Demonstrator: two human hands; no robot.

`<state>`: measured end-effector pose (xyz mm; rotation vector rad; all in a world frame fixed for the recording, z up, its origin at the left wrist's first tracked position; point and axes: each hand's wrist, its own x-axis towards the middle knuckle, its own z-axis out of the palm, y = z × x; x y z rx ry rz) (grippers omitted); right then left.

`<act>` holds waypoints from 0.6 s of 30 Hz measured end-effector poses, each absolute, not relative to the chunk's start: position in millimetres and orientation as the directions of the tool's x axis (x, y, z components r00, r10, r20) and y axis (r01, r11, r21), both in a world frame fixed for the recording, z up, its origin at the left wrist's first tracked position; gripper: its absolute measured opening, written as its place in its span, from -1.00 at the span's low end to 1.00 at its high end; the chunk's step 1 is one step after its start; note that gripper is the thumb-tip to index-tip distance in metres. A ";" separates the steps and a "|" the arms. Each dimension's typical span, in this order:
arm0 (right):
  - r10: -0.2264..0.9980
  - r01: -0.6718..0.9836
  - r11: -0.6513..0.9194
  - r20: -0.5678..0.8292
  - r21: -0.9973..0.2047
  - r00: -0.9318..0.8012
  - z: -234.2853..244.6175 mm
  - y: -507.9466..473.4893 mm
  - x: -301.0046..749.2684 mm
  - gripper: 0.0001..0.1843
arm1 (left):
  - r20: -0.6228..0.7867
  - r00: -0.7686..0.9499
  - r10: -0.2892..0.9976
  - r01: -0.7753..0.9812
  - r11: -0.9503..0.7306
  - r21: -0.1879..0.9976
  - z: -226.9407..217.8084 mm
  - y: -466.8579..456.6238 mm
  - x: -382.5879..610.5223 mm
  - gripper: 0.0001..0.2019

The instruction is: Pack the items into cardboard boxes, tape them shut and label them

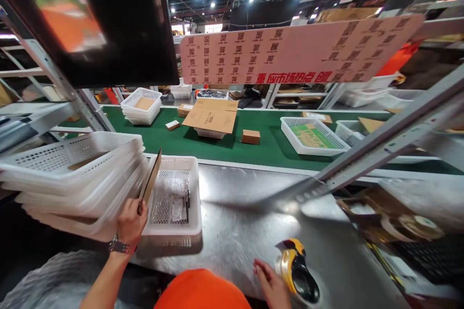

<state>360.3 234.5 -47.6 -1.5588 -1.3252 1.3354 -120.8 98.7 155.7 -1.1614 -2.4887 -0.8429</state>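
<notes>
My left hand (131, 222), wearing a watch, is closed on the edge of a flat piece of cardboard (151, 178) held upright, almost edge-on to me. The cardboard stands between a stack of white perforated baskets (119, 142) and a single white basket (195, 198). Inside that basket lie clear plastic packets (177, 208) and a thin dark item I cannot identify. My right hand (270, 284) hovers low over the metal table with its fingers loosely extended and nothing visible in them. Right beside it sits a yellow and black tape dispenser (299, 270).
Behind the metal table (235, 207) runs a green conveyor belt (259, 154) bearing baskets, a flattened carton (212, 115) and a small brown box (251, 136). A slanted metal post (362, 140) crosses the right side. Above hang a monitor (137, 24) and a QR-code board (304, 53).
</notes>
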 end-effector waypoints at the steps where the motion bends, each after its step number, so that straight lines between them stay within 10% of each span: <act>1: 0.952 0.222 -0.286 -0.303 -0.932 -0.046 -45.3 237.8 359.4 -0.43 | 0.486 -0.608 0.627 0.793 0.447 0.415 160.3 96.8 -112.8 -0.65; 10: 0.962 -0.172 -0.012 -0.059 -0.985 0.267 19.6 262.3 362.2 0.11 | 0.288 0.080 0.954 0.650 -0.269 0.711 129.0 137.4 7.4 -0.51; 18: 0.844 0.010 -0.159 -0.131 -0.987 0.520 -11.5 219.7 394.8 -0.22 | 0.046 -0.078 0.996 0.402 -0.010 0.915 69.0 188.1 44.0 -0.44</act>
